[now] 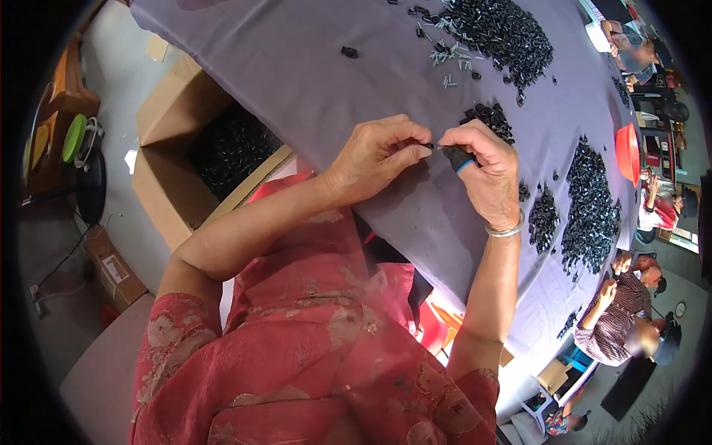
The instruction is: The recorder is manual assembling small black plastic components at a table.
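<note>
Above the grey tablecloth (311, 67) my two hands meet almost fingertip to fingertip. My left hand (374, 157) pinches a small black plastic part (429, 146) between thumb and forefinger. My right hand (489, 167) is closed too, its thumb in a dark finger cover (455, 156) with a blue edge. What sits between its tips is too small to make out. A silver bangle (506, 231) circles the right wrist. Just beyond that hand lies a small heap of black parts (489, 119).
Farther off spreads a big pile of black parts (512, 44), with thin silvery pins (450, 55) beside it. More heaps (589, 211) lie at the right. An open cardboard box (167, 182) holding black parts stands left of the table. Other people (619, 311) sit along the far right.
</note>
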Tool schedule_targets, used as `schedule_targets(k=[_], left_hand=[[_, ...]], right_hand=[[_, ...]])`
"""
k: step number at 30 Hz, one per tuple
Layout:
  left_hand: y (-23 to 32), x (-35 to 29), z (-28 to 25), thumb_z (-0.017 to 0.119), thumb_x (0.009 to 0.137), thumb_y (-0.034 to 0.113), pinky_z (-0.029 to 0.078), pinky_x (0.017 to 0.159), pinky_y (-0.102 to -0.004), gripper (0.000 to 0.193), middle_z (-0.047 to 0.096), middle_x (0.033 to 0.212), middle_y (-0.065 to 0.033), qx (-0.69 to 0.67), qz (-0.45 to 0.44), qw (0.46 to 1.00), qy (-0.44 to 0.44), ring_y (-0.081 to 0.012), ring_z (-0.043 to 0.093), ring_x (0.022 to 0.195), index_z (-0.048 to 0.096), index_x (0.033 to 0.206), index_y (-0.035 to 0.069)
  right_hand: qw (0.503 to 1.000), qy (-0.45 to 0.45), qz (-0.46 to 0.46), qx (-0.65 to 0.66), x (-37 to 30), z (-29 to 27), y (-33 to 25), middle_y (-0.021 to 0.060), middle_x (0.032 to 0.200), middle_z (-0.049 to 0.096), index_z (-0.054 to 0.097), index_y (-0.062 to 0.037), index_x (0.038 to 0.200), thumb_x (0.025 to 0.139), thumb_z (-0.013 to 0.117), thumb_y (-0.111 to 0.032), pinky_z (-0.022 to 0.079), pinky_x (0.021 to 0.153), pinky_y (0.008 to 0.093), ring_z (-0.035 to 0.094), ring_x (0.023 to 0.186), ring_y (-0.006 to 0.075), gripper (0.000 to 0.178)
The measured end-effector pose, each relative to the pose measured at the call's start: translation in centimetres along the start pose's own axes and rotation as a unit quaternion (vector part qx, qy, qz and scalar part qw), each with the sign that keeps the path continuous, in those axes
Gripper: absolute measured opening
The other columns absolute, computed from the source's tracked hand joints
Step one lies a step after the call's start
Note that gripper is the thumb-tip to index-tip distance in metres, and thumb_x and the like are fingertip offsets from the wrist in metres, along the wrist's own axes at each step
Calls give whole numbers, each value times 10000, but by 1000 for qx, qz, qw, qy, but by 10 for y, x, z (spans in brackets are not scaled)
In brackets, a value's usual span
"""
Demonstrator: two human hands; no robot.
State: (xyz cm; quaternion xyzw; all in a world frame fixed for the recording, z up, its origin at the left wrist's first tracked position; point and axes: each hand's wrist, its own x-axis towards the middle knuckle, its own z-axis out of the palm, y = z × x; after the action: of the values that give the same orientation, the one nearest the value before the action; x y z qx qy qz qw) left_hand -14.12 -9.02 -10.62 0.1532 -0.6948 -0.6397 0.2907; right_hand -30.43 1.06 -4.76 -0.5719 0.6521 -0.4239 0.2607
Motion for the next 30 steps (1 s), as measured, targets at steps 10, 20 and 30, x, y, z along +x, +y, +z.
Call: schedule_targets(k=[10, 20, 30], left_hand=[[0, 0, 0, 622, 892, 0, 433, 673, -232, 161, 540, 845, -12, 7, -1, 1000, -3, -75, 506, 753, 642, 1052, -6], [-2, -1, 0, 621, 903, 18, 450, 678, -241, 150, 559, 851, -16, 0, 4, 1000, -11, -85, 524, 753, 650, 1048, -8], [-4, -4, 0, 605, 922, 31, 485, 710, -231, 141, 575, 878, -12, -47, -38, 998, -11, -82, 569, 767, 647, 1045, -24]], right_hand=[[996, 34, -43, -67, 2, 10, -3, 20, 803, 603, 621, 7, 903, 762, 604, 141, 461, 668, 216, 575, 723, 84, 195], [982, 24, -85, -167, 5, 10, -17, 63, 804, 617, 603, 3, 933, 717, 598, 150, 503, 648, 252, 618, 698, 138, 263], [988, 29, -76, -132, 8, 16, -20, 67, 798, 631, 594, -1, 918, 726, 614, 141, 508, 654, 253, 648, 716, 141, 239]])
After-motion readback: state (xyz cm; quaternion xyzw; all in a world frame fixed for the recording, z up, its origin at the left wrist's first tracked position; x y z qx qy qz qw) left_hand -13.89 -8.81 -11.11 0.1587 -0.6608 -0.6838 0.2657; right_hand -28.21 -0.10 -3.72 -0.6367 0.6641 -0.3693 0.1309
